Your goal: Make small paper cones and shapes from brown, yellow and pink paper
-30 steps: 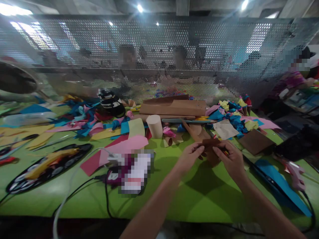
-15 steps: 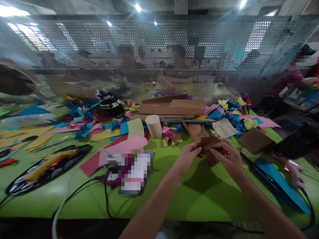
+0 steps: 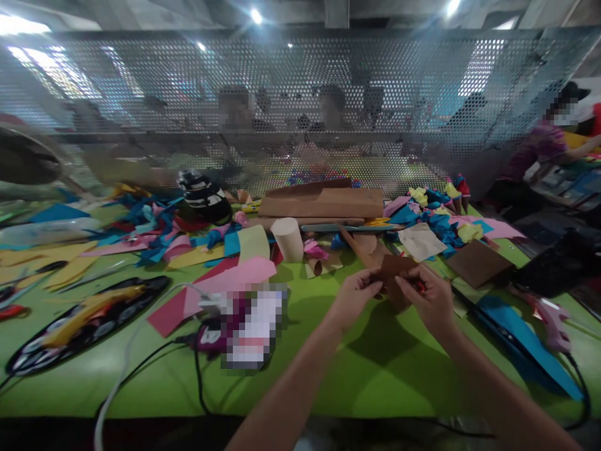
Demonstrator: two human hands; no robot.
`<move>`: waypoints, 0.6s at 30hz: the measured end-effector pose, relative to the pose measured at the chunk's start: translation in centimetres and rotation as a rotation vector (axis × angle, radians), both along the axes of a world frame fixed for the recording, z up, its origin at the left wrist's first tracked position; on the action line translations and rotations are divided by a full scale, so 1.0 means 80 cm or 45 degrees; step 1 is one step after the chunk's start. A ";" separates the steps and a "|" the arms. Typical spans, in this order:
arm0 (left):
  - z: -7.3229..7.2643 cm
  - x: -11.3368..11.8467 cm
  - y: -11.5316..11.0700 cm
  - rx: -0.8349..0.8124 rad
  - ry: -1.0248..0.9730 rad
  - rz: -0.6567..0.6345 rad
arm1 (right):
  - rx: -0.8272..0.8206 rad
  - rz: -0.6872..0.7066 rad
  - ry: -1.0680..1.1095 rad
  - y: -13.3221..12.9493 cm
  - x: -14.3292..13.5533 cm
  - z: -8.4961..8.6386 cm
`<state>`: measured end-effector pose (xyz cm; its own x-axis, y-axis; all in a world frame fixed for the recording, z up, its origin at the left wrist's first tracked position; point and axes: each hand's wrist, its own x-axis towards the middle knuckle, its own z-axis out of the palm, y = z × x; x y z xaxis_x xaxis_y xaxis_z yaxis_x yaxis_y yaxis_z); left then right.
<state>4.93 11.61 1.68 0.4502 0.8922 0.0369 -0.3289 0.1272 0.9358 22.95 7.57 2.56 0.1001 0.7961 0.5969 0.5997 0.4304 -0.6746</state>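
Right of the cream cylinder [image 3: 288, 241], the left hand [image 3: 353, 295] and the right hand [image 3: 432, 299] hold one brown paper piece [image 3: 391, 269] between them in closed pinch grips.

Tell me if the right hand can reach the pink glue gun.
Probably yes, if the right hand lets go of the brown paper; the blue paper towards the glue gun lies low and seems no barrier.

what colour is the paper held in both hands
The paper is brown, best seen in the head view.
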 end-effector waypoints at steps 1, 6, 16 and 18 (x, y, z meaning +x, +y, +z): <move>0.000 0.001 0.000 -0.002 -0.018 0.009 | -0.002 -0.003 0.000 0.000 0.000 0.000; 0.001 0.003 -0.001 -0.017 -0.049 0.007 | -0.012 -0.038 0.041 -0.001 -0.001 0.000; 0.003 0.007 -0.007 0.042 -0.029 0.032 | -0.021 -0.065 0.057 -0.001 -0.003 0.000; 0.000 0.008 -0.007 0.064 0.010 0.073 | -0.025 -0.071 0.072 0.000 -0.003 -0.002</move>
